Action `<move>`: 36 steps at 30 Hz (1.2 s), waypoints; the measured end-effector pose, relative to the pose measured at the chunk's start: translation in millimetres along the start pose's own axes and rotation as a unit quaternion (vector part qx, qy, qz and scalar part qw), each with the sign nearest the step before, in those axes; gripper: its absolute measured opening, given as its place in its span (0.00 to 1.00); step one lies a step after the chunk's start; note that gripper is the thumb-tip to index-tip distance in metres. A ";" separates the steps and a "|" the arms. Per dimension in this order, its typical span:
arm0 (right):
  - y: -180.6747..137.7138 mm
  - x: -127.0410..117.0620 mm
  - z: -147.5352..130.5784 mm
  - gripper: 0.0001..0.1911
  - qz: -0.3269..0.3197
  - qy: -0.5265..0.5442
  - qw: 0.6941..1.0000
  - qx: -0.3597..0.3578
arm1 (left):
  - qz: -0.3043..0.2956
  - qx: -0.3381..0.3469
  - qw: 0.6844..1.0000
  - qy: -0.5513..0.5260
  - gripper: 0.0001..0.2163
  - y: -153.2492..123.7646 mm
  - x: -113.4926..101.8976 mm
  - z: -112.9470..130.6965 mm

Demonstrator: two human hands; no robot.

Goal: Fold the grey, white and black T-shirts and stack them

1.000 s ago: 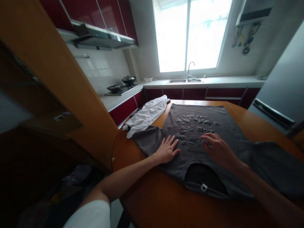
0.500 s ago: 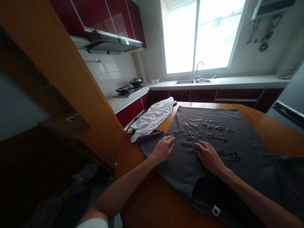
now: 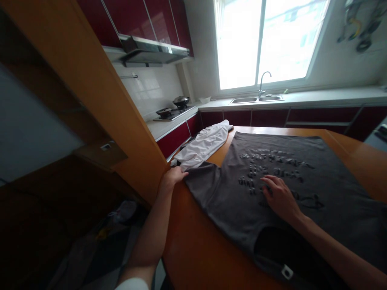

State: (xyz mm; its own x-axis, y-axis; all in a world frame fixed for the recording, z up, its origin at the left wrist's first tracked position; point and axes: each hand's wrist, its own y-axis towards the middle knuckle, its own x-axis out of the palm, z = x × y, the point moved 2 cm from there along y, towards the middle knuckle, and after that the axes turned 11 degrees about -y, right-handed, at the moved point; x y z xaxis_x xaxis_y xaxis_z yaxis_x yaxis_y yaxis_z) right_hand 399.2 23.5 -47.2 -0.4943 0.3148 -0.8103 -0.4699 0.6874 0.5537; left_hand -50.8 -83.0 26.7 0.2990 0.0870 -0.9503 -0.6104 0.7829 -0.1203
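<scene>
The grey shirt (image 3: 250, 211) lies beneath the right hand (image 3: 280, 196), which is loosely half open, gripping nothing visible; the left hand (image 3: 175, 175) curls at its sleeve (image 3: 203, 175) end, hold unclear. Light, level handling should keep the cloth smooth.

Open air spans gray shirt (image 3: 229, 201) between left hand (image 3: 175, 175), at sleeve (image 3: 203, 177) end, and right hand (image 3: 281, 197), by lettering (image 3: 290, 174). Wooden post (image 3: 117, 117) limits room just left of table (image 3: 205, 241); white garment (image 3: 207, 145) crowds sleeve's far side. Bare strips run between left forearm (image 3: 160, 225) and shirt, and between white garment and shirt's body.
</scene>
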 end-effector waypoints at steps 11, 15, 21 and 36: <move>1.7 -3.6 -0.3 0.16 0.018 0.034 0.999 -0.012 | 0.007 0.006 1.000 -0.028 0.12 7.5 10.4 4.7; 2.0 -3.9 -1.2 0.15 0.020 0.038 0.999 -0.011 | 0.022 0.009 0.999 -0.029 0.11 0.9 8.0 9.7; 2.2 -4.3 -1.8 0.15 0.029 0.063 0.997 -0.014 | 0.012 0.044 0.998 -0.052 0.04 -5.7 8.8 17.5; 4.0 -5.4 -8.6 0.15 0.023 0.123 0.992 -0.023 | 0.154 0.269 0.904 -0.294 0.13 -83.4 -41.6 109.8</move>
State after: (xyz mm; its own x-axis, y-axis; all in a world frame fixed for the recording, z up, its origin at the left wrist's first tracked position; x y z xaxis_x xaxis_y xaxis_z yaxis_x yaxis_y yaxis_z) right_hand 393.7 18.9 -39.0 -0.6766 0.1712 -0.7161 -0.4731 0.6442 0.6010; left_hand 68.2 -84.2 107.8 0.6106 0.5407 -0.5787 -0.3329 0.8382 0.4319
